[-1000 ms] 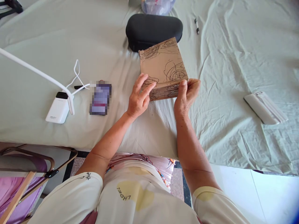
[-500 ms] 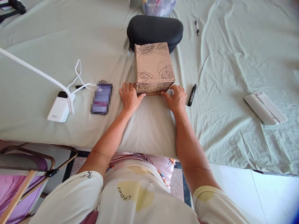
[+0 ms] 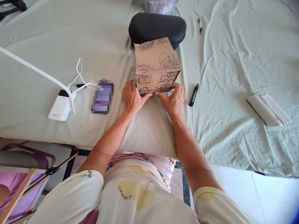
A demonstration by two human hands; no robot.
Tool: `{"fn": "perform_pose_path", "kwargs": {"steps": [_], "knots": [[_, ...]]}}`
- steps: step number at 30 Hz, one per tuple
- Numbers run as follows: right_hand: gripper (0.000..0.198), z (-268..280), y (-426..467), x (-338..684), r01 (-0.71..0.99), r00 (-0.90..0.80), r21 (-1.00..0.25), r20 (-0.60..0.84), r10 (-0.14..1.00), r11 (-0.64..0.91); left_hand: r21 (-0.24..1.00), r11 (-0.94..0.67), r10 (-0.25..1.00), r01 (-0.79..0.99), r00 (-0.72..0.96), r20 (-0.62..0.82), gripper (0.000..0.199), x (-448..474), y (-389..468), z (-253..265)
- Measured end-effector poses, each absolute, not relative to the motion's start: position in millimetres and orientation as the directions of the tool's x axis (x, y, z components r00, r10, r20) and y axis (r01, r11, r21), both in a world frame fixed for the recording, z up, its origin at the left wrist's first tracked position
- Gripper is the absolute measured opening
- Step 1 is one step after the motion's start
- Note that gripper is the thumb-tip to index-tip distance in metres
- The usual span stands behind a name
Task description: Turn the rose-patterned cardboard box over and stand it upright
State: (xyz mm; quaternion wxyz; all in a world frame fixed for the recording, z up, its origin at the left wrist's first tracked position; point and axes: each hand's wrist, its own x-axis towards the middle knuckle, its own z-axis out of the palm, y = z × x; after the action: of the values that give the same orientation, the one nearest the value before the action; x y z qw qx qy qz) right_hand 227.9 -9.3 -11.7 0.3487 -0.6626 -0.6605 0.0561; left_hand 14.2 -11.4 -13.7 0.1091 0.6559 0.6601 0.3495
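Observation:
A brown cardboard box (image 3: 157, 57) with black scribbled swirls on its top and front is between my two hands. My left hand (image 3: 132, 97) grips its near left lower corner, with the thumb along the bottom front edge. On the near right lower corner, my right hand (image 3: 174, 100) holds the box, its thumb also under the front edge. The thumb tips are close together. Part of the fingers is hidden behind the box's sides. Just right of my right hand lies a black marker (image 3: 194, 95). A black hard case (image 3: 157, 27) is directly behind the box.
To the left lie a phone (image 3: 102, 98) with a blurred screen and a white power bank (image 3: 60, 107) with white cables. A thin pen (image 3: 200, 26) is at the back right. A pale flat pouch-like item (image 3: 269, 109) lies far right on the wrinkled green cloth (image 3: 224, 130).
The box has turned and tipped slightly, showing more of its front face, and its near right corner has shifted right. My thumbs have slid closer together along the bottom edge.

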Motion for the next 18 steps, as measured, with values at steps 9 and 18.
{"fn": "perform_pose_path", "kwargs": {"steps": [9, 18], "knots": [[0.030, -6.8, -6.5, 231.3, 0.838, 0.073, -0.525, 0.375, 0.924, 0.147, 0.632, -0.136, 0.937, 0.763, -0.108, 0.332, 0.082, 6.4, -3.3, -24.8], [0.021, 21.8, -8.1, 245.4, 0.891, 0.035, -0.451, 0.192, 0.981, 0.057, 0.609, -0.165, 0.951, 0.776, -0.040, 0.308, 0.043, -0.7, 0.6, -28.1]]}}
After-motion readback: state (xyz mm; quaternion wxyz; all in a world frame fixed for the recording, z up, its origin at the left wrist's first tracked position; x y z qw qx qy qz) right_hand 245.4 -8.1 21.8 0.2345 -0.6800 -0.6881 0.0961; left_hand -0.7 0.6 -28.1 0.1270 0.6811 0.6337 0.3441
